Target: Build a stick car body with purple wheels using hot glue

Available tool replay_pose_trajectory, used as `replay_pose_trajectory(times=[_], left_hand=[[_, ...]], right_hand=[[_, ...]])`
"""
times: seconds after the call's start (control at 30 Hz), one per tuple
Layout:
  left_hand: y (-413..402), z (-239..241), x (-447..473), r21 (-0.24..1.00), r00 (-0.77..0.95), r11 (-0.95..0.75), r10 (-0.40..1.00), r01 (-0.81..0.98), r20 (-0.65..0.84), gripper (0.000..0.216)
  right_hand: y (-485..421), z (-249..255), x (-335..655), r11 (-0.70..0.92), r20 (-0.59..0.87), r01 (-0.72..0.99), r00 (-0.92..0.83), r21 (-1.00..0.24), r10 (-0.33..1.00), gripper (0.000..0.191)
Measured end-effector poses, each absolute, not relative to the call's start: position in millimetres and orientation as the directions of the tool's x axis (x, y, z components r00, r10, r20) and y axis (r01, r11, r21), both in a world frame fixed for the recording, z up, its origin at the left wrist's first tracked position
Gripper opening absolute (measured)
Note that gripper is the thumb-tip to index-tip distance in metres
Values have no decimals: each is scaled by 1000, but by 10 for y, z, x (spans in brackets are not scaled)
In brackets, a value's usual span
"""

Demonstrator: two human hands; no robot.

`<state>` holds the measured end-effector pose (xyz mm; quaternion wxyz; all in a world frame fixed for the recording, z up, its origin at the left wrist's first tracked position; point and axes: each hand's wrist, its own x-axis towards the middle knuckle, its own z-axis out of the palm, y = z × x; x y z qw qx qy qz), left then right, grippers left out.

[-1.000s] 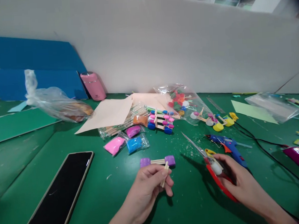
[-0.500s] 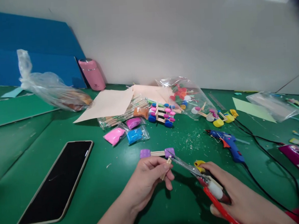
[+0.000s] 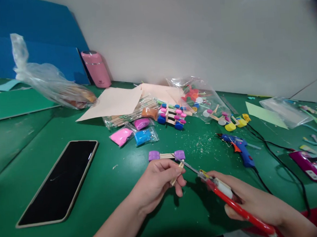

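A green desk (image 3: 111, 185) carries everything, its far edge running along a pale wall. Towards its left side lies a dark-screened phone (image 3: 60, 181), slanted with its top end pointing to the far edge. Two bare hands meet nearer the middle of the near edge. The right hand (image 3: 246, 197) is wrapped around red-handled scissors (image 3: 230, 201), whose blades point up and left towards the left hand; how far apart the blades stand I cannot tell. The left hand (image 3: 162, 179) is closed in a narrow pinch on a few short sticks (image 3: 181, 165), which sit between thumb and fingers, above the desk. Their long axis leans, the top tipped towards the far right corner, crossing the line of the blades; the blade tips are at that upper end, though contact is unclear. Just beyond the left hand, a bar (image 3: 167, 156) with purple block ends lies roughly parallel to the far edge. The sticks themselves look pale, straight, thin and wooden, bunched together; their exact number is hard to make out.
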<state>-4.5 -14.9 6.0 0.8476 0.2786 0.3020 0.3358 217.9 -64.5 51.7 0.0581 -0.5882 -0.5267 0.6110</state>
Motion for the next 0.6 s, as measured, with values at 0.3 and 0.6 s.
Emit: replay_pose_trajectory(times=[0.3, 0.6], left_hand=[[-153, 67, -75, 643, 619, 628, 729, -438, -291, 11], [-157, 78, -74, 698, 580, 597, 752, -396, -315, 12]], right_hand=[[-595, 502, 2196, -376, -667, 629, -320, -680, 673, 48], [-646, 581, 2063, -405, -638, 603, -232, -687, 734, 42]])
